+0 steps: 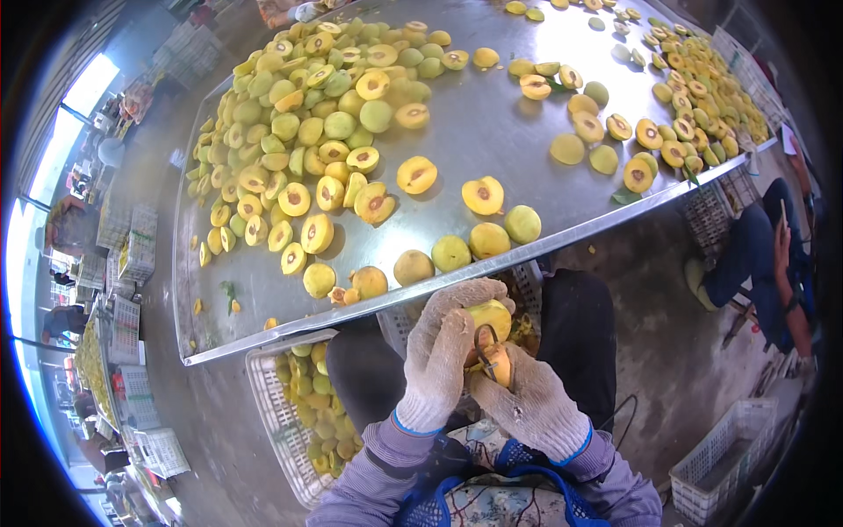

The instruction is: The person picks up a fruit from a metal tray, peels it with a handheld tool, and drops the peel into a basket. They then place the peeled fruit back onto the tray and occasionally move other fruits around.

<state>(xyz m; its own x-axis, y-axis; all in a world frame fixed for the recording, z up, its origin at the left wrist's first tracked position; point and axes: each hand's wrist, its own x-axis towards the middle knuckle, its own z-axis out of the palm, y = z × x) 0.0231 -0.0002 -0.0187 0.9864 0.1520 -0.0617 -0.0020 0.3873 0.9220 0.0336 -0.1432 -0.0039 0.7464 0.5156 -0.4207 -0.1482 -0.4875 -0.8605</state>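
My left hand [435,359], in a dirty white knitted glove, holds a yellow peach half [492,317] just in front of the table edge. My right hand [535,403], gloved the same way, grips a pitting tool with a curved metal loop [486,346]. The loop is against the fruit between my hands. An orange-yellow piece [500,364] shows by my right fingertips; whether it is fruit or the tool's handle I cannot tell. Several peaches, among them a greenish one [451,253], lie along the near edge of the metal table [461,135].
A large heap of halved peaches [309,112] covers the table's left side; another heap [708,99] lies at right. A white crate of peaches [270,388] stands left of my legs. Between my knees is a crate [529,290] holding scraps. A seated person [751,257] is at right, near a plastic crate [724,454].
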